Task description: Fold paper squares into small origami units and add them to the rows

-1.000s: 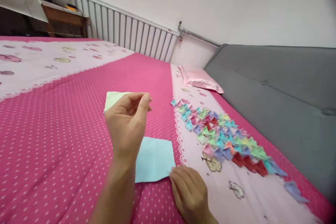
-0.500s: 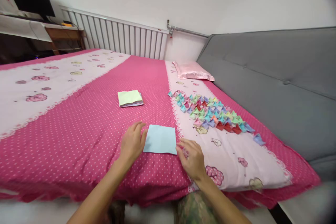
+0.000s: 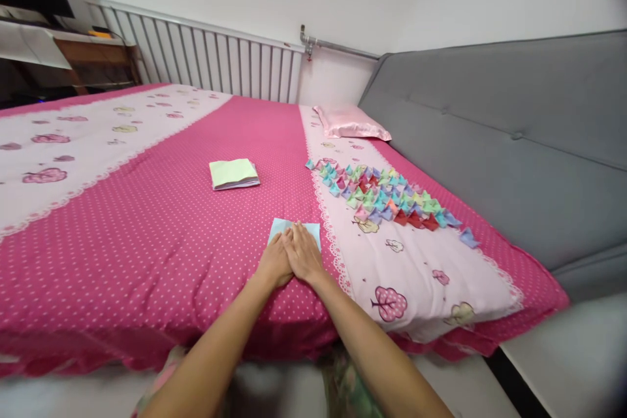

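A light blue paper sheet point(image 3: 310, 231) lies on the pink dotted bedspread point(image 3: 161, 235) near the bed's front edge. My left hand point(image 3: 274, 261) and my right hand point(image 3: 304, 253) rest side by side on top of it, fingers stretched flat and pressed down, covering most of the sheet. Only its far edge and right corner show. Neither hand grips anything.
A stack of paper sheets with a pale green one on top point(image 3: 234, 174) lies farther back. Several small folded paper pieces in many colours point(image 3: 382, 196) spread over the pale strip at right. A pink pillow point(image 3: 350, 123), a grey headboard point(image 3: 490, 137) and a radiator point(image 3: 206, 59) border the bed.
Both hands have moved inward from the sheet's left and right edges onto its middle and now lie flat together on it. The view has pulled back slightly.
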The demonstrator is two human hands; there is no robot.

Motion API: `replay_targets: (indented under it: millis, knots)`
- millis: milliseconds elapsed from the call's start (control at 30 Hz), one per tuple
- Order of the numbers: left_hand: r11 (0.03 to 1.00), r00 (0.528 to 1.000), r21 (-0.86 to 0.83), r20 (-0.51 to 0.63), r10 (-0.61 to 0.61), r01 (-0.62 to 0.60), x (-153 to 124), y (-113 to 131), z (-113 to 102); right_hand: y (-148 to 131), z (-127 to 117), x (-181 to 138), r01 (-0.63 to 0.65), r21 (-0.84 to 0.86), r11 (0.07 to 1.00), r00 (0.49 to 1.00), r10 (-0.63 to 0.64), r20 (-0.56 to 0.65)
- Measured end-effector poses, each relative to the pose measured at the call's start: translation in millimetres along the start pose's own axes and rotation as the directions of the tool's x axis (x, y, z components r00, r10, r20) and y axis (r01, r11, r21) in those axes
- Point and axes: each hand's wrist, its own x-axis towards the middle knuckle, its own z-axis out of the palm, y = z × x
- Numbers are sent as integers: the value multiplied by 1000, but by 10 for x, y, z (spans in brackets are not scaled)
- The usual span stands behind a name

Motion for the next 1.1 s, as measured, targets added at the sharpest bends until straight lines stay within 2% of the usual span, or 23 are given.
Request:
replay_targets:
  millis: [133, 367, 533, 633, 733, 833, 933, 1100]
  knots:
    - [998, 998, 37, 33, -52, 50, 6, -1, -26, 157, -52, -67, 32, -83, 996, 999, -31, 4]
    - [972, 973, 39, 0, -230, 230, -91, -138, -168, 287, -163, -194, -48, -171, 984, 998, 40, -50]
    - [928, 926, 4, -65, -372, 373, -277, -269, -251, 341, -212, -319, -182, -128, 975, 963, 150, -222]
    - [901, 900, -150, -101, -424, 407, -387, -263, -311, 392, -246, -379, -160, -43, 986, 941, 139, -310]
    - [798, 882, -450, -43, -469, 402, -464, -215, -377, 485, -287, -420, -118, 58, 991, 917, 131, -377]
    - [628, 875, -681, 40, -482, 377, -500, -162, -442, 589, -325, -430, -111, 201, 973, 932, 172, -319]
    - [513, 867, -773, 92, -490, 372, -513, -109, -500, 655, -334, -400, -106, 315, 943, 949, 191, -252]
    - [412, 900, -848, 156, -407, 334, -554, 12, -564, 669, -312, -339, -105, 397, 912, 942, 219, -255]
